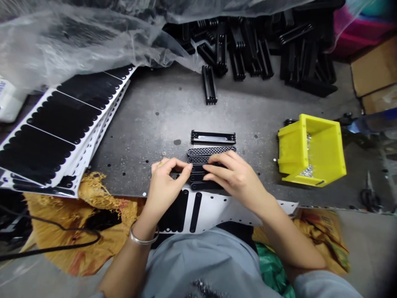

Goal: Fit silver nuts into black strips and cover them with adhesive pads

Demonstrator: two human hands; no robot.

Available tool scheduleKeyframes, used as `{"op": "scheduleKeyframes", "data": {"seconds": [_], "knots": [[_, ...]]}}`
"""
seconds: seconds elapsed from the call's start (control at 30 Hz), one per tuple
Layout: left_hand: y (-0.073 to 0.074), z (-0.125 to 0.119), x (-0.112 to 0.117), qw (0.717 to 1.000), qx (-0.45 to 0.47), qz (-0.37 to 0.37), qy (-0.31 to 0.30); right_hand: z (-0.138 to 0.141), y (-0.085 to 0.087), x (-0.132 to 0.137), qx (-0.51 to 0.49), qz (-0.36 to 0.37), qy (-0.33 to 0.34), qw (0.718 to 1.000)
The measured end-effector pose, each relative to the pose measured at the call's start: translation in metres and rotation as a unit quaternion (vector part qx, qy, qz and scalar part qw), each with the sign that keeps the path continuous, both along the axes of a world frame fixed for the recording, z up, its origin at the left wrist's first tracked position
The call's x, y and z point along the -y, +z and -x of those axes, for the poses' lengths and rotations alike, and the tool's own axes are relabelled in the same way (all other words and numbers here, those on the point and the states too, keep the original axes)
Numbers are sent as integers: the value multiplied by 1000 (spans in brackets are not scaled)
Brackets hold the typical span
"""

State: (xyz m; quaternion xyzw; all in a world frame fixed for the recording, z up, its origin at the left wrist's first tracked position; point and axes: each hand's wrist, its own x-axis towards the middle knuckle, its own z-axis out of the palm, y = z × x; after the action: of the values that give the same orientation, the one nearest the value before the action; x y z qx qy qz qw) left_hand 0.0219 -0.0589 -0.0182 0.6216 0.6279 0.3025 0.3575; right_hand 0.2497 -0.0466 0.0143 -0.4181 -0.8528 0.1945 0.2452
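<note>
**Two Hands Work a Row of Black Mesh Strips on a Metal Surface**

From the head-worn view, we look down on a person's left hand [166,186] and right hand [234,178] meeting over a tight row of black mesh strips [211,159], laid side by side on a grey perforated metal surface [149,124]. The left hand is curled, thumb and fingers drawn together at the row's left end; we cannot tell whether it pinches a strip. The right hand's fingers [214,169] lie pressed together and extended across the strips, resting on them without a visible grip.

A black slotted frame [213,137] sits just above the row, and a lone frame [209,85] lies farther up, near a heap of similar frames [248,49]. To the left, stacked white sheets of black scalloped pieces [58,128] lie partly on the surface, under clear plastic sheeting [77,41]. A white backing sheet with black strips [198,217] sits just below the hands. On the right, a yellow plastic bin [312,150] lies on its side, small silver parts [308,170] visible inside. A silver bangle [144,236] circles the left wrist.
</note>
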Motion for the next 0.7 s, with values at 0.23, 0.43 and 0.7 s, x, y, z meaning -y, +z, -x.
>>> {"op": "scheduleKeyframes", "data": {"seconds": [0.23,0.43,0.7], "knots": [[-2,3,0,1000,-11,-18,-3,-44,-6,7,-139,114,-93,979],[4,0,-1,999,-28,-23,-16,-45,-14,6,-106,57,-75,990],[23,16,62,975,-150,-25,-163,-15,-7,79,-98,-30,-86,991]]}}
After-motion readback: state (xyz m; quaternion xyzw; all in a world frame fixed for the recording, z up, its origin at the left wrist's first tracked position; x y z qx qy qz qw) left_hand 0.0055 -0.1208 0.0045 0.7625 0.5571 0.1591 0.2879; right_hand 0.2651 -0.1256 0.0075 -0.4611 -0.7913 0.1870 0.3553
